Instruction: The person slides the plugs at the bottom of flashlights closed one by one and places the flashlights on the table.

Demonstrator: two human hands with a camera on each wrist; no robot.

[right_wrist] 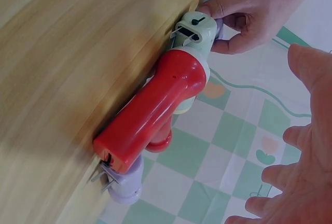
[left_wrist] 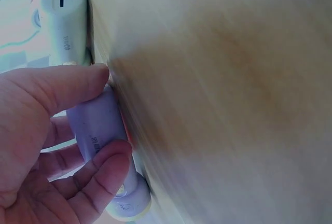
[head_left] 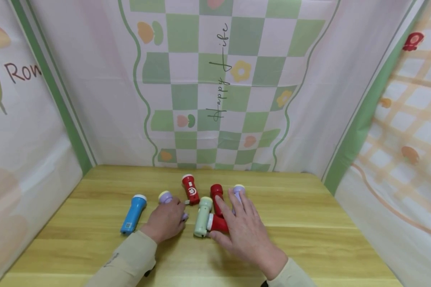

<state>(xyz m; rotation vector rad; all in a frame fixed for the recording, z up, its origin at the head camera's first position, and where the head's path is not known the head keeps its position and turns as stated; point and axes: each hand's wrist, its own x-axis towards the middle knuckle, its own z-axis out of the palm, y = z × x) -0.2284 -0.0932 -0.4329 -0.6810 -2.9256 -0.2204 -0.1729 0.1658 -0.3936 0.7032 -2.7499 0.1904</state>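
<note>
My left hand grips a purple flashlight lying on the table, thumb on one side and fingers curled on the other. With fingers spread, my right hand hovers over the right-hand cluster and holds nothing. Below it a red flashlight lies sideways, its white head against a pale green flashlight. Another red flashlight and a second purple flashlight lie behind, partly hidden by the right hand. Metal plug prongs stick out of the sideways red one's tail.
A blue flashlight lies to the left of my left hand. Farther back, between the hands, is a red flashlight with a white emblem. Printed curtains hang behind and beside the wooden table.
</note>
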